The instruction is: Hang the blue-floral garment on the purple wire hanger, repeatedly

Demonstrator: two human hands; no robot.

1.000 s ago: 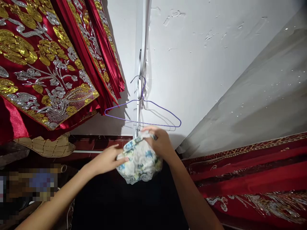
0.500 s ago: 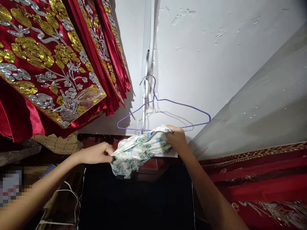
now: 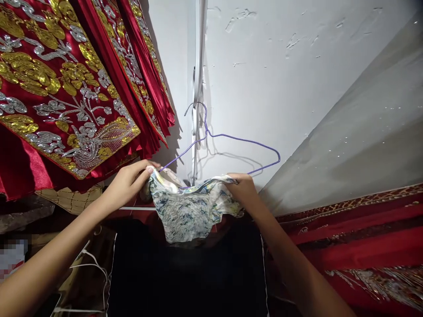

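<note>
A pair of white, green and blue floral underpants (image 3: 188, 215) spreads between my hands, waist edge up. My left hand (image 3: 132, 180) is closed on its upper left edge, beside the left arm of a purple wire hanger (image 3: 244, 139). Part of the hanger's lower bar and its left corner are hidden behind the cloth and my fingers; whether that corner is inside the waist opening I cannot tell. My right hand (image 3: 243, 189) pinches the upper right edge, just under the hanger's bar. The hanger's hook is on a pale strap (image 3: 199, 53) running down the wall.
Red garments with gold and silver embroidery (image 3: 79, 88) hang at the upper left. Behind the hanger stands a white wall (image 3: 264, 88) with peeling marks. Red fabric (image 3: 350, 237) lies at the right, and white cables (image 3: 95, 259) are at the lower left. Dark clothing (image 3: 185, 281) fills the bottom middle.
My left hand has risen to the hanger's left arm, taking its side of the underpants up and spreading the cloth wider. My right hand still grips the other edge. The view has shifted slightly.
</note>
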